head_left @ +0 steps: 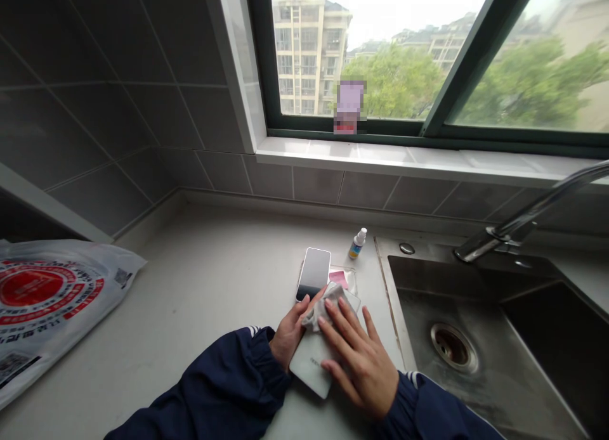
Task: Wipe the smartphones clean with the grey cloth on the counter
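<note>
Phone check: pale phone (308, 362) is at the front of the desk (200, 281), angled, one corner toward me. Can't tell if it rests on the desk or sits just off it. Left hand (288, 335) is curled around its left long edge, gripping it, with the fingertips reaching the cloth. Right hand (358, 364) is spread, fingers apart, pressing a grey cloth (329, 308) onto the phone's face. Cloth is bunched between both hands. Small lettering on the pale surface, too small to read. Navy sleeves (238, 376) with white-striped cuffs.

Just beyond the cloth: second phone (313, 274), dark glass up, lying partly over a clear plastic packet (343, 276) with a pink slip (338, 278) inside. Small spray bottle (356, 243), white cap, blue label, upright behind the packet. To the right, steel sink (428, 272) with drain (453, 346) and a chrome faucet (518, 221). Far left on the desk, white plastic bag (47, 294) with red round print. Tiled wall (95, 123) behind, window (394, 135) above. Pixelated object on the window ledge, can't tell what.
</note>
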### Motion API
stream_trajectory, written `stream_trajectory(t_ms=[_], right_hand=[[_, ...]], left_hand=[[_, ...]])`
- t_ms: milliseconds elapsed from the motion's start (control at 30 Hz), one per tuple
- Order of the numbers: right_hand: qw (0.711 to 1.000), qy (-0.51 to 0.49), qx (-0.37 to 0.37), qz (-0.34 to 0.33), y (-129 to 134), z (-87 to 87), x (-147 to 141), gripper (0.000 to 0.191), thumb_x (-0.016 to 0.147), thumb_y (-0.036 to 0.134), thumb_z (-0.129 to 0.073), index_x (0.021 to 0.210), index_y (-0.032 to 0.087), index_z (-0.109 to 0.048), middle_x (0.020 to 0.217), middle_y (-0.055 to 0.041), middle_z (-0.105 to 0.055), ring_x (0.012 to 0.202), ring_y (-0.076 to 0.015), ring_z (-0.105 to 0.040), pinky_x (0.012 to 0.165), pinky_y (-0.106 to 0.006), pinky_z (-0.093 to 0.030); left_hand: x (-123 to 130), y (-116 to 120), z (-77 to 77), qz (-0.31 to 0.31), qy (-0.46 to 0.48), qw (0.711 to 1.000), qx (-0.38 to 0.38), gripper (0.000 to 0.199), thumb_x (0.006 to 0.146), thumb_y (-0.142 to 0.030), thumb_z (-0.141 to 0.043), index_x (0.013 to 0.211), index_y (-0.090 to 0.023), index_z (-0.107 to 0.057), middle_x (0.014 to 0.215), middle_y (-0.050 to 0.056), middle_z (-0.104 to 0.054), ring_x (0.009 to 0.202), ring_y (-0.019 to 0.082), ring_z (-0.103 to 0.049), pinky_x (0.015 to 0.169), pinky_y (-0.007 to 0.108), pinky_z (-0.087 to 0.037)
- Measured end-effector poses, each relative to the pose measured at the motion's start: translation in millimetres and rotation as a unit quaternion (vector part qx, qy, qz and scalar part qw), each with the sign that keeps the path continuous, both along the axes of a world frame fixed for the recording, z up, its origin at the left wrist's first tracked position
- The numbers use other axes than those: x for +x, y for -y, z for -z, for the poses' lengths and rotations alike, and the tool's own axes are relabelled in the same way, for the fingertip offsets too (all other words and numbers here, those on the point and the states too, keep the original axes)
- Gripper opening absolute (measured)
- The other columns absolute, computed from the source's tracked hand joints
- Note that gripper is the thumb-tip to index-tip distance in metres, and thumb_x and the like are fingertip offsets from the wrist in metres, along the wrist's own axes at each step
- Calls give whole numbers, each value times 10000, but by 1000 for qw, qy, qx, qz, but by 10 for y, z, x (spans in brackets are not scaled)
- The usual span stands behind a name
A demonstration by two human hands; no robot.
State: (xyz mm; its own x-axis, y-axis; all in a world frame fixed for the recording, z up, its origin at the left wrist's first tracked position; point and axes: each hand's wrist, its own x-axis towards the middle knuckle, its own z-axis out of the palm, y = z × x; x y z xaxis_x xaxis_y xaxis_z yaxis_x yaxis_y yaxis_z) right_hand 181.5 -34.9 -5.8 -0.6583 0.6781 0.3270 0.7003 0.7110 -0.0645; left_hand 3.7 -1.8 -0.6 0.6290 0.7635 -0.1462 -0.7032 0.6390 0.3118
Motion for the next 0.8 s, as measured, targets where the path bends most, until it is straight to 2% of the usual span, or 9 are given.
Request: stream_trajectory(t_ms=[100, 233, 300, 433, 500, 633, 733, 800], right_hand=[[998, -21, 5, 52, -69, 59, 51, 609, 947, 305, -448, 1503, 144, -258, 1557, -137, -227, 1439, -345, -169, 1132, -562, -167], [997, -43, 2, 67, -73, 90, 59, 626, 934, 298, -466, 1495, 102, -270, 1547, -173, -233, 1433, -377, -161, 1096, -587, -253], [998, -56, 10, 34, -32, 71, 28, 605, 924, 281, -489, 1474, 97, -316, 1535, -172, -269, 1429, -372, -176, 1107, -593, -238], [995, -64, 6, -77, 69, 2, -58, 468, 922, 251, -507, 1378, 155, -469, 1492, -96, -387, 1416, -320, -262, 1158, -597, -84], [995, -54, -5, -88, 91, -17, -78, 451, 928, 271, -505, 1363, 153, -485, 1488, -80, -393, 1415, -311, -269, 1166, -588, -33], [999, -21, 10, -45, 31, 15, -24, 541, 936, 270, -495, 1442, 119, -378, 1519, -96, -331, 1429, -316, -221, 1171, -556, -57], [999, -28, 21, 9, -63, 77, 61, 578, 941, 256, -473, 1476, 110, -309, 1528, -126, -303, 1433, -326, -202, 1149, -565, -158], [998, -41, 21, 42, -126, 118, 113, 603, 947, 257, -453, 1497, 111, -254, 1526, -144, -301, 1433, -331, -201, 1120, -581, -221]], left_hand=[[22, -5, 26, 8, 13, 1000, 23, 556, 957, -429, -310, 1460, -195, -339, 1353, 88, -559, 1292, 223, -471, 1103, 335, -280], [39, 3, -14, 10, 2, 1000, 23, 552, 953, -452, -297, 1448, -219, -366, 1337, 86, -571, 1264, 245, -497, 1086, 370, -306], [34, 9, -43, 8, -9, 1000, 11, 552, 946, -463, -310, 1426, -211, -410, 1301, 85, -599, 1252, 249, -508, 1085, 360, -310], [7, 5, -51, 7, -23, 1000, -14, 574, 931, -475, -349, 1413, -174, -430, 1227, 101, -640, 1202, 223, -548, 1094, 320, -294], [-1, -2, -35, 14, -19, 1000, -16, 588, 928, -483, -355, 1424, -171, -408, 1201, 102, -648, 1164, 207, -574, 1097, 317, -287], [14, -8, -12, 17, -10, 1000, 1, 568, 940, -476, -328, 1398, -163, -449, 1174, 96, -657, 1166, 212, -572, 1086, 314, -299], [28, -6, -19, 9, -7, 1000, 14, 561, 940, -474, -323, 1381, -163, -474, 1246, 96, -620, 1199, 238, -543, 1065, 322, -326], [27, -5, -31, 24, 0, 1000, 19, 576, 930, -503, -331, 1410, -201, -433, 1318, 94, -570, 1191, 267, -544, 1043, 371, -355]])
